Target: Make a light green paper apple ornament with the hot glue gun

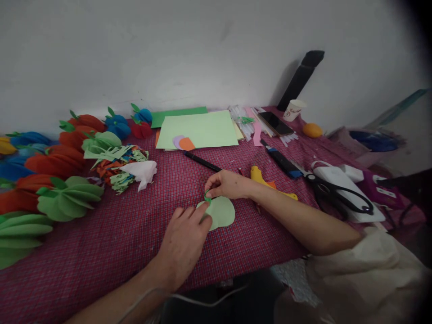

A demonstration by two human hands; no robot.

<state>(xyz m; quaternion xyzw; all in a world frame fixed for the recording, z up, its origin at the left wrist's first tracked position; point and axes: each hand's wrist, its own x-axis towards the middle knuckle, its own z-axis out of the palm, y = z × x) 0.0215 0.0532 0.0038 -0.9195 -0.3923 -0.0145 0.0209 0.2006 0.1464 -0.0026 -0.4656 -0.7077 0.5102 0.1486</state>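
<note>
Pale green paper cutouts point(225, 211) with rounded edges lie on the checked cloth in front of me. My left hand point(185, 238) grips their left side, its index finger and thumb over the paper. A small dark green paper piece point(207, 196) is pinched in the fingertips of my right hand point(224, 183), at the cutouts' upper left edge. The left index fingertip comes close to that piece; whether it touches is hard to see. To the right of the right hand lies a yellow glue gun point(258, 174), partly hidden by the forearm.
Finished paper pumpkins point(69, 198) crowd the left side, beside a heap of paper scraps point(121, 166). Paper sheets point(199, 128) and a black pen point(202, 161) lie behind the hands. Rightward are a utility knife point(281, 159), scissors point(337, 193), a phone point(276, 123) and a paper cup point(293, 110).
</note>
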